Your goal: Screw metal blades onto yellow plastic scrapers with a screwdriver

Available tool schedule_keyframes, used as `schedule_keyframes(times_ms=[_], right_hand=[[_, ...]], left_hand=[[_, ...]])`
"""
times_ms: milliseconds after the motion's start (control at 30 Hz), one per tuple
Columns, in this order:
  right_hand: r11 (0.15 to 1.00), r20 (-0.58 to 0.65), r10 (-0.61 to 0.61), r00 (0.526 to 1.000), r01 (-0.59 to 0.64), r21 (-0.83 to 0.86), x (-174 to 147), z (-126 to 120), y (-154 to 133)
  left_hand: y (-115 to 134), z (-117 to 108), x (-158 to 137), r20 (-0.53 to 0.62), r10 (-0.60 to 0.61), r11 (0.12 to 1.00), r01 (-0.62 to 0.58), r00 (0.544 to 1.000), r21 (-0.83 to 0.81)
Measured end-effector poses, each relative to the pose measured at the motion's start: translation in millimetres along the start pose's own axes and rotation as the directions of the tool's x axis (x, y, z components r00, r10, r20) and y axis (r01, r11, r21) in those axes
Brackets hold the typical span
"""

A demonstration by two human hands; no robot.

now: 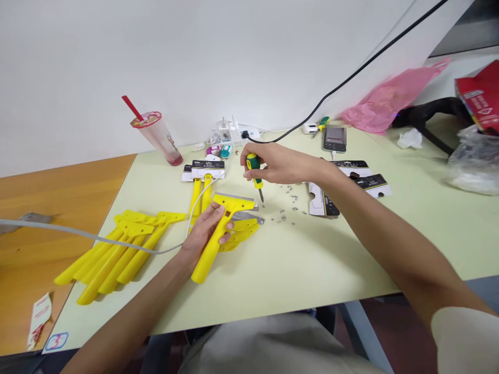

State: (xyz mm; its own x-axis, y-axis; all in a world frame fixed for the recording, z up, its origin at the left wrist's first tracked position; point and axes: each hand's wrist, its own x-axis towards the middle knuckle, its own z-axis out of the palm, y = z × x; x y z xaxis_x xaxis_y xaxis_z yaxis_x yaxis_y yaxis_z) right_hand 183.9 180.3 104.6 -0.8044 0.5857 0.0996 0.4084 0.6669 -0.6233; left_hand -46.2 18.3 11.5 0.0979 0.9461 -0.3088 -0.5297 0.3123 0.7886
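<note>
Yellow scraper handles (134, 244), several, piled at your left on the pale table (304, 270). Cup (163, 140) with red straw (132, 108), near the wall. Your left hand (203, 227): closed round the handle of one yellow scraper (212, 246), held over the table, head pointing away from you. Yellow pieces (244, 235), partly behind it. Your right hand (275, 163): gripping a green-and-yellow screwdriver (253, 162), tip down, just right of that scraper's head. Small metal parts (283, 211), scattered loose. Printed cards (319, 201), then a phone (335, 137), farther right.
</note>
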Motion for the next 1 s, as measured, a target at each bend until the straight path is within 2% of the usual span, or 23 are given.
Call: schedule_keyframes(times_ms=[300,533,767,1000], right_hand=[[1.000,0.023,0.010,1.000,-0.010,-0.016,3,5,3],[0.999,0.005,0.000,1.000,0.001,-0.037,0,-2,-3],[0.998,-0.126,-0.033,0.991,0.025,-0.066,-14,-19,-24],[0.996,-0.300,-0.088,0.950,0.094,0.004,-26,-21,-42]], left_hand=[[0,3,-1,-0.022,-0.001,1.000,0.001,1.000,0.004],[1,4,-2,-0.027,-0.007,1.000,0.007,1.000,-0.003],[0,6,-2,-0.036,-0.013,1.000,0.013,0.999,-0.008],[-5,9,-4,0.033,-0.109,0.994,0.109,0.994,0.004]])
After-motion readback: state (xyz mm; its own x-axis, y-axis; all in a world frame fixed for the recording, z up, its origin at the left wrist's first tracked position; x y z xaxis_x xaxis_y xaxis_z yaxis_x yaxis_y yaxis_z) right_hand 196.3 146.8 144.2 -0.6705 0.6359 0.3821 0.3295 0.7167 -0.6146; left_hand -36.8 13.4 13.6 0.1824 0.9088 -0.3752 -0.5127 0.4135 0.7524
